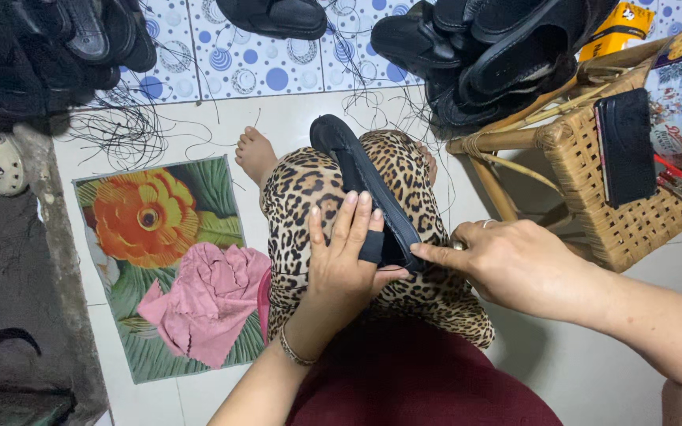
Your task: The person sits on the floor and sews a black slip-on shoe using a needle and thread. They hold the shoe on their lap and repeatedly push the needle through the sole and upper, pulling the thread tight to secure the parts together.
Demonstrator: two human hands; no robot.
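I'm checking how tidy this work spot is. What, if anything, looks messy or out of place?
Loose dark threads lie tangled across the floor, and a pink cloth sits crumpled on the flower mat.

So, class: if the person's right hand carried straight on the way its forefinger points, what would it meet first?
The right hand points leftward, its forefinger tip already at the black shoe edge. Straight on, it would likely meet the left hand holding that shoe, though depth is uncertain.
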